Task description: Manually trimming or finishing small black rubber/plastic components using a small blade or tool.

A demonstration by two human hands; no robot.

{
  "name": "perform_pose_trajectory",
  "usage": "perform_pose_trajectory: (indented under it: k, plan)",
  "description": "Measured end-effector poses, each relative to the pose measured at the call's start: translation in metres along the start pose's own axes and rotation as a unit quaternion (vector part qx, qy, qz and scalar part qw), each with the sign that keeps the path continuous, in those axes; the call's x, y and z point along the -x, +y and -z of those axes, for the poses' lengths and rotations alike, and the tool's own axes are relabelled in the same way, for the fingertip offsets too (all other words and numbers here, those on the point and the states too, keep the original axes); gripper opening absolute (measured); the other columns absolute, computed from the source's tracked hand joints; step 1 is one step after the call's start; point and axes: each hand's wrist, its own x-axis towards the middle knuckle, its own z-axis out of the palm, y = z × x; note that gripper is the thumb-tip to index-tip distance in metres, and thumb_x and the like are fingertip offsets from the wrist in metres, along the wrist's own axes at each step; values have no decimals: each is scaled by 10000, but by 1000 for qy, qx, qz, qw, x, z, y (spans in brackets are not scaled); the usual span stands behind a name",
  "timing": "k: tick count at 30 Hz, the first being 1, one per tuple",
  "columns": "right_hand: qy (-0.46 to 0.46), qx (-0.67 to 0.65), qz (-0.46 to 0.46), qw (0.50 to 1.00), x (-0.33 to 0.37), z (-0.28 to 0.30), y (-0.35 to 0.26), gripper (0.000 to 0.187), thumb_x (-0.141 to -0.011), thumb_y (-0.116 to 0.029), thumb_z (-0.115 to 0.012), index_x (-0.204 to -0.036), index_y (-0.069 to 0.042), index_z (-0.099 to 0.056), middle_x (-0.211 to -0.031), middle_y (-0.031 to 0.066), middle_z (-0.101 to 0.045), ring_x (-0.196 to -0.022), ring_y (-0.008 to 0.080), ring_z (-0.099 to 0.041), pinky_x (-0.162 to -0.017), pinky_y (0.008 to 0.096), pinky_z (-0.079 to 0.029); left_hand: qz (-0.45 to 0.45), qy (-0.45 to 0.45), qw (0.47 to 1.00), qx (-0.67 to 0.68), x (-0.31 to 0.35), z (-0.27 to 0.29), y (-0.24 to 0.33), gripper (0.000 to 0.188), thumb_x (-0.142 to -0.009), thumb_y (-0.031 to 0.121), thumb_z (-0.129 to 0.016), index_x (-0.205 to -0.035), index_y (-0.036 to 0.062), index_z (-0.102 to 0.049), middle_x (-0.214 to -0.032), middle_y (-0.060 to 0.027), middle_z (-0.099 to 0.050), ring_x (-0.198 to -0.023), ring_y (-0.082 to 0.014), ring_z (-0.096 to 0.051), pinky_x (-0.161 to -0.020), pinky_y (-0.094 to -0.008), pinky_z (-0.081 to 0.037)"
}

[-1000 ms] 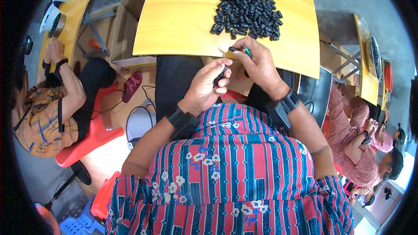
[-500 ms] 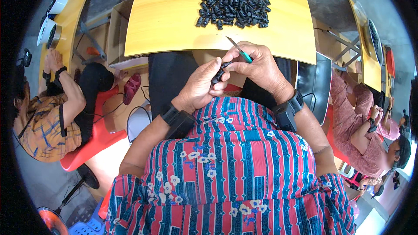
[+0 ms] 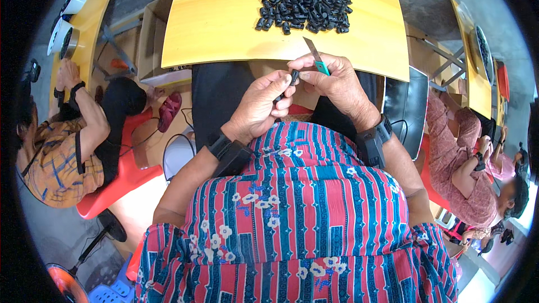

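In front of my lap, just off the table's near edge, my left hand (image 3: pixel 261 104) is closed around small black plastic pieces. One black piece (image 3: pixel 295 76) sticks up between its thumb and forefinger; another dark bit shows lower among the fingers. My right hand (image 3: pixel 339 87) is closed on a utility knife (image 3: pixel 321 68) with a green handle, its bare blade pointing up and away to the left. The right fingertips meet the upright piece. A heap of similar short black pieces (image 3: pixel 303 0) lies on the yellow table (image 3: pixel 219 22) beyond both hands.
On the left, a co-worker (image 3: pixel 67 146) sits on a red chair by another yellow table with white bowls (image 3: pixel 59 36). More people (image 3: pixel 466 163) sit at the right. An open cardboard box (image 3: pixel 154 39) stands left of my table, and a black case (image 3: pixel 407 112) at its right.
The knife blade has swung more upright and shifted right. My right hand has moved slightly right; the black piece in my left fingers now stands more upright.
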Motion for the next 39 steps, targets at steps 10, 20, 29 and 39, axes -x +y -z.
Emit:
perform_pose_trajectory:
  k: [10, 20, 29, 39]
  plan:
    - [10, -15, -2, 1000, 0, -6, 7, 220, -842, 5, -607, -1057, 8, -656, -1005, 75, -676, -949, 135, -616, -877, 269, -481, -24, 47, 999, 3, 0, -4, 0, 180, -971, 230, -504, -1028, 60, -519, -806, 4, -488, -591, -43, -398, -455, -155, -297]
    - [10, 19, 60, 998, -3, -5, 22, 253, -807, -69, -697, -1048, 1, -661, -942, 66, -673, -896, 119, -614, -820, 260, -490, -32, 60, 997, -20, -2, -3, -2, 159, -969, 223, -509, -1025, 75, -526, -781, 11, -478, -578, -42, -375, -452, -160, -286]
    - [15, 2, 45, 999, -5, -6, 24, 239, -824, -109, -691, -1042, -10, -679, -898, 61, -668, -846, 123, -618, -780, 255, -493, -29, 51, 998, -35, -4, -4, -3, 177, -978, 246, -490, -1017, 75, -513, -782, 7, -469, -569, -42, -363, -454, -162, -271]
    - [16, 29, 54, 998, -7, -11, 20, 183, -876, -123, -625, -1014, -16, -683, -867, 87, -648, -844, 152, -612, -779, 271, -477, -14, 41, 999, -19, -2, -12, 3, 185, -989, 267, -469, -1011, 89, -514, -788, 24, -454, -593, -31, -383, -471, -155, -292]
